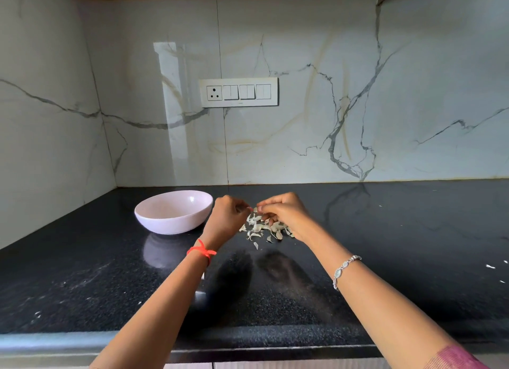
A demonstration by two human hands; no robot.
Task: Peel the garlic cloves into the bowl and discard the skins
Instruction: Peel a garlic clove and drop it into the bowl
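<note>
Both hands are up over the black speckled stone table (385, 244), around the middle. The left hand (227, 213) and right hand (285, 211) are curled, fingertips nearly meeting, each pinching the same tiny thing between them. I'm guessing it's a garlic clove, but it's basically buried in the fingers, so I can't say how much skin is left on it.

Right below them is a loose heap of pale papery garlic skins (264, 229), with a few flakes strayed toward the near side. The shallow pale pink bowl (170, 222) sits just left of the left hand, apart from the heap.

Handling-wise: a clove is small, firm and a bit slick once bare, so I'd grip it by the ends and pick at the skin from the tip. The skins are featherlight and brittle; they'll scatter with any draft, so scoop rather than pinch.

Can't see any cloves in the part of the bowl that shows, since the near rim hides some of the inside. No bin in view either.
</note>
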